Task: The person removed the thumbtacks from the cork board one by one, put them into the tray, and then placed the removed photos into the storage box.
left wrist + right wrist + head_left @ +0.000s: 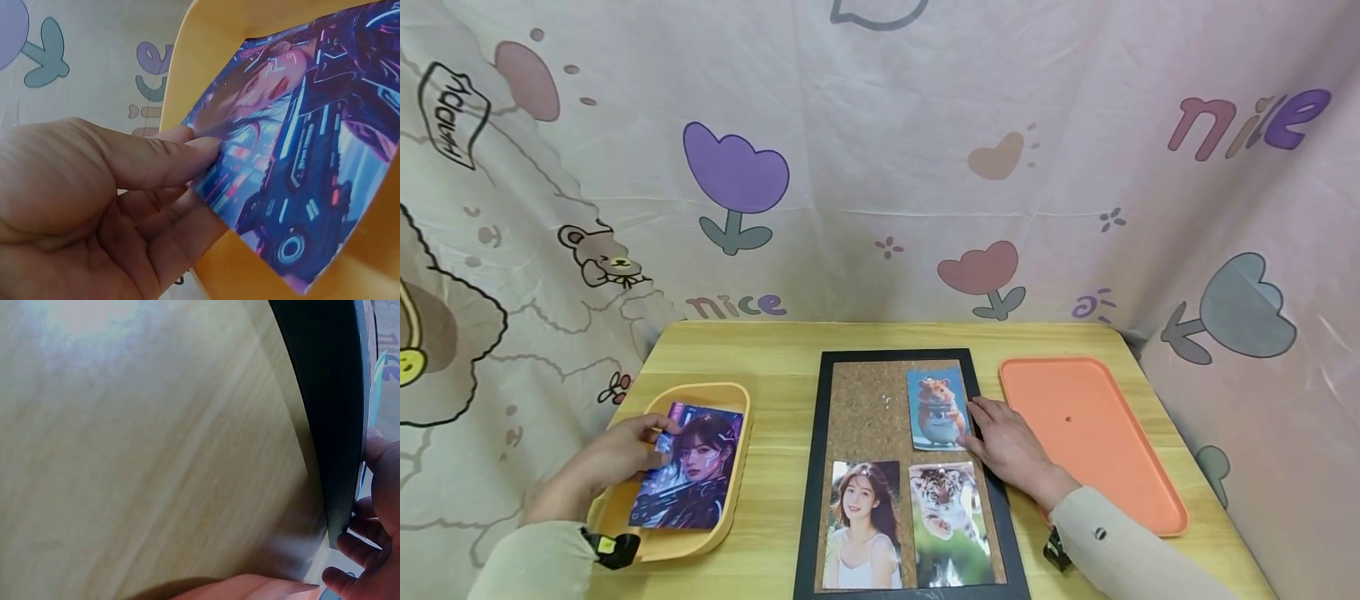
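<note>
My left hand (625, 454) pinches the left edge of a glossy picture card (700, 467) between thumb and fingers. The card shows a figure with neon purple and blue lights. In the left wrist view the card (300, 150) is tilted over a yellow tray (700, 546). My right hand (1011, 446) rests at the right edge of a black-framed cork board (865, 408), its fingers loosely extended. Its thumb reaches the lower right corner of a hamster picture (938, 408); whether it presses the picture or only the frame, I cannot tell.
On the board's near half lie a portrait photo (861, 525) and a tiger cub picture (951, 525). An orange tray (1082, 425) sits right of the board on the wooden table (775, 350). A printed curtain (865, 167) hangs behind and at both sides.
</note>
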`<action>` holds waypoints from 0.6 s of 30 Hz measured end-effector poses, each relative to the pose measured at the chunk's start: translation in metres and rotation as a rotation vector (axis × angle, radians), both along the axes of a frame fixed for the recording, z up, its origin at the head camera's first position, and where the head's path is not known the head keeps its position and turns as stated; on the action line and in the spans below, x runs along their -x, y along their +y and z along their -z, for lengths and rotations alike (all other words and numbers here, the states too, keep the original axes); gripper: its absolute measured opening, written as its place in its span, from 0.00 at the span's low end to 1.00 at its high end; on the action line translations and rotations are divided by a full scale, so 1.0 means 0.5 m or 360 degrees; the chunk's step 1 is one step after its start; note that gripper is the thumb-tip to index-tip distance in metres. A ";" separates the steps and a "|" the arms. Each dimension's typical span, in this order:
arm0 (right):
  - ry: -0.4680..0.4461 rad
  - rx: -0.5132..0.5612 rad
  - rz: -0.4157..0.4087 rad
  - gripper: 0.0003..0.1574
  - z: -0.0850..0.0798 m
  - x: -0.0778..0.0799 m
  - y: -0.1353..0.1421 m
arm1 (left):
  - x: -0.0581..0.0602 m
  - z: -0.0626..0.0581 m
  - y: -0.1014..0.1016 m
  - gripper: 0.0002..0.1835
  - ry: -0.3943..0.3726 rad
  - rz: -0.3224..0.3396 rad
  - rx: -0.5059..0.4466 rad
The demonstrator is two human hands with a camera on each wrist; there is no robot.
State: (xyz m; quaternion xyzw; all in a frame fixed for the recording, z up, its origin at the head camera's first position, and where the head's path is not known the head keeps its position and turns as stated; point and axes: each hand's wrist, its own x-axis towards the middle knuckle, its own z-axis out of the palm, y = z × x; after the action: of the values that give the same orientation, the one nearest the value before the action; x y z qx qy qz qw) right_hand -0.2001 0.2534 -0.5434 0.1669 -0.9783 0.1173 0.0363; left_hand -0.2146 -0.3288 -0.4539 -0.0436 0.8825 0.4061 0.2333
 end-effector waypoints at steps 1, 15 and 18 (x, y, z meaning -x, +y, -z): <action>0.0000 -0.0001 0.0001 0.44 0.000 0.000 0.000 | 0.000 -0.001 0.003 0.20 0.0016 0.0020 0.0039; 0.0010 0.0007 -0.0001 0.44 0.000 -0.002 0.000 | -0.004 -0.025 0.035 0.18 0.0103 0.0147 0.0469; 0.0005 0.0011 0.0000 0.44 0.001 -0.001 0.000 | -0.005 -0.034 0.041 0.19 0.0128 0.0165 0.0558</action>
State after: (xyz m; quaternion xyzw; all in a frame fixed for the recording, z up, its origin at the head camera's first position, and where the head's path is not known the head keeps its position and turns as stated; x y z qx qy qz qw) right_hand -0.1995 0.2535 -0.5437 0.1669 -0.9778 0.1205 0.0384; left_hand -0.2122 -0.3081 -0.4371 -0.0219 0.9494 0.2350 0.2074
